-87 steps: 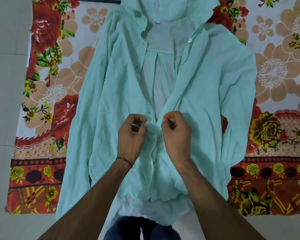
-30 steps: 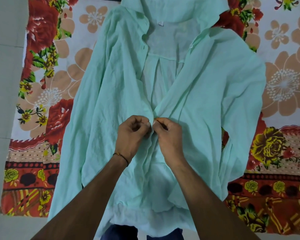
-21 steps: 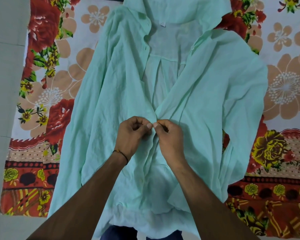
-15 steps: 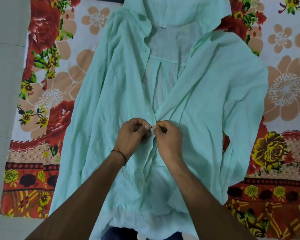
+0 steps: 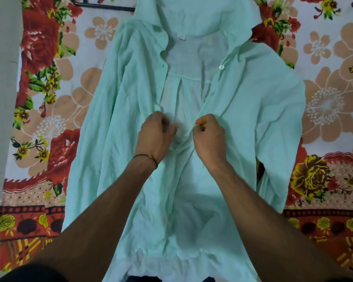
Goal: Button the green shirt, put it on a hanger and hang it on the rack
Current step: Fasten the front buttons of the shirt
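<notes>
Floral bedsheet (image 5: pixel 49 82) under green shirt (image 5: pixel 263 110), spread collar-up, upper front unbuttoned. Right hand (image 5: pixel 209 139) pinches shirt's right placket; left hand (image 5: pixel 156 136) loosely curled, blurred, grip unclear.

Pale green shirt (image 5: pixel 118 123) spread front-up on floral sheet, upper placket open, one button (image 5: pixel 221 67) showing

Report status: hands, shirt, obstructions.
Left hand half open over the gap, holding nothing visible. Right hand pinching the right placket. Green shirt flat on the floral sheet, upper front open, top button undone. Nothing blocking.
</notes>
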